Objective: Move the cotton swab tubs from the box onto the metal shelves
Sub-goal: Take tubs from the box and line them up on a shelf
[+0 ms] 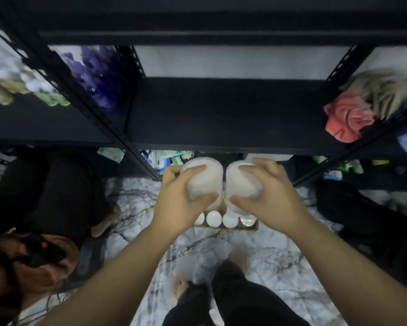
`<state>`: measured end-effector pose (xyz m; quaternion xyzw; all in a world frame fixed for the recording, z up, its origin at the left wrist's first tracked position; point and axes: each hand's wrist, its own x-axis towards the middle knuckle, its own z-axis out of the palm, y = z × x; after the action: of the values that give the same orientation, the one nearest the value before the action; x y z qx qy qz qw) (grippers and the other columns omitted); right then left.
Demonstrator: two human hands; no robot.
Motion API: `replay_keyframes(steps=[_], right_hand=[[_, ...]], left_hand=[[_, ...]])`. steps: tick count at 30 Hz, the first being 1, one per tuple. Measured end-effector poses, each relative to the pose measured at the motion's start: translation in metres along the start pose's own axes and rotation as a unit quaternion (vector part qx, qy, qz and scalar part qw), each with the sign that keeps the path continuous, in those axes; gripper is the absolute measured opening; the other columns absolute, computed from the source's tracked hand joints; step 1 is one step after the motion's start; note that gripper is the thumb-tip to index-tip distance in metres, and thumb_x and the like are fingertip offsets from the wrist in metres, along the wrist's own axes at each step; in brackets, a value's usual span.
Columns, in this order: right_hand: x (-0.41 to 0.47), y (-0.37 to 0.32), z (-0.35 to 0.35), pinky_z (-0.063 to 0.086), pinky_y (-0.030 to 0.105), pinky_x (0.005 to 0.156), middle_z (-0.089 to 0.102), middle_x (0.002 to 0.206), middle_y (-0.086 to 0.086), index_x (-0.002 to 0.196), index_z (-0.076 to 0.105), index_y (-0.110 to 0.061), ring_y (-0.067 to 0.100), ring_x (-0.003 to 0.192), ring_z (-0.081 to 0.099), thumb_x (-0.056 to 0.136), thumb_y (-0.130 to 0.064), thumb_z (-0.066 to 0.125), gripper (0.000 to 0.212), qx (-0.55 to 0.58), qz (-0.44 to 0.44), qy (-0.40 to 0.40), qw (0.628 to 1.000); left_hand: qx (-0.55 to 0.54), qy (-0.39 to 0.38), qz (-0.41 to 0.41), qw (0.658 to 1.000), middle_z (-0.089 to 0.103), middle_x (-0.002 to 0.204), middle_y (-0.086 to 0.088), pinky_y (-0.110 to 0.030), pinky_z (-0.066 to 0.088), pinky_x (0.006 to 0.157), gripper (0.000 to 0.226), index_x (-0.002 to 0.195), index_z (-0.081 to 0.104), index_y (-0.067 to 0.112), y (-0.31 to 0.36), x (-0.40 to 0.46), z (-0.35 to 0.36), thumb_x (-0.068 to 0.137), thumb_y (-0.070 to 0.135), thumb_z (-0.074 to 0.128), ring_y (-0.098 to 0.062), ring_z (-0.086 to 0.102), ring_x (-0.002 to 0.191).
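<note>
I hold two cotton swab tubs side by side in the air, just below the front edge of the dark metal shelf (221,109) and above the box; the left tub (201,182) and the right tub (241,182) are clear, white inside, and nearly touch each other along their inner sides. My left hand (179,203) grips the left tub from its outer side, fingers (193,171) curled over the far part and thumb pressed across the near part. My right hand (270,198) grips the right tub the same way, mirrored, fingers over the top and thumb across the near end. Directly beneath them the cardboard box (251,225) sits on the marbled floor (256,255), and a row of white round tub lids (214,218) shows inside it, standing upright next to each other. The shelf board right ahead of the tubs is bare dark metal in its middle. At its right end lies a crumpled pink cloth (345,118) with a beige cloth (381,90) behind it. On the neighbouring shelf to the left I see purple packets (101,76) and blurred pale green ones (49,95). Lower down, under the shelf, blue and green packs (169,158) are crammed together. My dark trousers and a bare foot (182,287) show at the bottom, and another person in black (45,196) crouches at my left
</note>
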<state>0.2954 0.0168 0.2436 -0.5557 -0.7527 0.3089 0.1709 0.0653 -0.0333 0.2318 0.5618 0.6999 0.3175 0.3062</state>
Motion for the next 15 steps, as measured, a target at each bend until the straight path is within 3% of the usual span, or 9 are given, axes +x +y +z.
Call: replay_keyframes(steps=[8, 12, 15], right_hand=[[-0.018, -0.030, -0.076, 0.031, 0.024, 0.100, 0.038, 0.147, -0.018, 0.133, 0.062, -0.034, 0.007, 0.135, 0.033, 0.066, -0.064, 0.076, 0.075, 0.012, -0.067, 0.041, 0.997], [0.002, -0.039, -0.103, 0.035, 0.024, 0.098, 0.037, 0.146, -0.020, 0.133, 0.060, -0.036, 0.007, 0.132, 0.036, 0.069, -0.061, 0.079, 0.071, 0.009, -0.122, 0.040, 0.992], [0.020, -0.051, -0.121, 0.034, 0.024, 0.098, 0.035, 0.147, -0.023, 0.134, 0.059, -0.039, 0.005, 0.134, 0.034, 0.069, -0.066, 0.072, 0.072, 0.009, -0.154, 0.037, 0.987]], left_hand=[[-0.042, 0.030, 0.023, 0.998, 0.039, 0.128, 0.018, -0.007, 0.041, 0.094, 0.062, 0.123, 0.064, 0.050, 0.065, -0.026, -0.027, 0.068, 0.039, 0.091, 0.005, 0.044, 0.124], [-0.038, 0.051, 0.044, 0.997, 0.041, 0.128, 0.016, -0.013, 0.041, 0.099, 0.061, 0.123, 0.064, 0.051, 0.093, -0.015, -0.042, 0.067, 0.046, 0.088, 0.001, 0.044, 0.127], [-0.037, 0.083, 0.069, 0.993, 0.043, 0.127, 0.012, -0.013, 0.045, 0.094, 0.061, 0.124, 0.065, 0.047, 0.111, -0.001, -0.055, 0.067, 0.047, 0.085, -0.004, 0.046, 0.126]])
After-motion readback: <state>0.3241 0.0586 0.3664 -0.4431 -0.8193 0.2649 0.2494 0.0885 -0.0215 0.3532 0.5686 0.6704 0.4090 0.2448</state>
